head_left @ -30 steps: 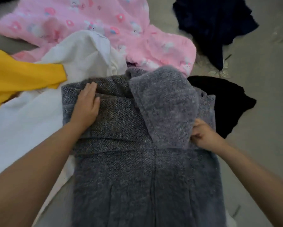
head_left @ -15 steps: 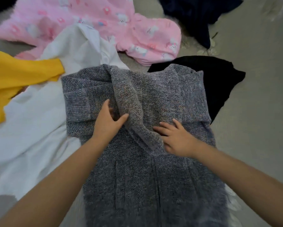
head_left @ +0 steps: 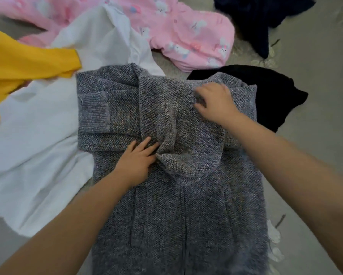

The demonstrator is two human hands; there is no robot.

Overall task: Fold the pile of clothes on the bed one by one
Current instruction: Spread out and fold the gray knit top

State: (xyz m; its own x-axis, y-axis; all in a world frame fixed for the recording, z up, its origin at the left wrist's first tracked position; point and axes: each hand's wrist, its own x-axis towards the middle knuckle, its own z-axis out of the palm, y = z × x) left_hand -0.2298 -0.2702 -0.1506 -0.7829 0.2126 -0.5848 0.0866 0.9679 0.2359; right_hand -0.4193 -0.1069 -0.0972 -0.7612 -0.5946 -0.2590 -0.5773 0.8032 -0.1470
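A grey knit sweater [head_left: 178, 211] lies lengthwise in front of me on the bed, both sleeves folded across its chest. My left hand [head_left: 136, 161] rests flat on the sweater just left of the sleeve end, fingers straight. My right hand [head_left: 214, 104] sits near the right shoulder with curled fingers pinching the knit fabric of the folded sleeve.
A white garment [head_left: 35, 147] spreads out to the left, partly under the sweater. A yellow garment [head_left: 17, 66] lies at the far left, a pink patterned one [head_left: 186, 32] behind, a black one [head_left: 269, 96] at the right and a dark navy one [head_left: 262, 14] at the top right. Grey-beige bed sheet [head_left: 321, 135] shows on the right.
The right sleeve was folded over the chest. My right hand moved from the sleeve end up to the right shoulder. My left hand slid down to beside the sleeve end.
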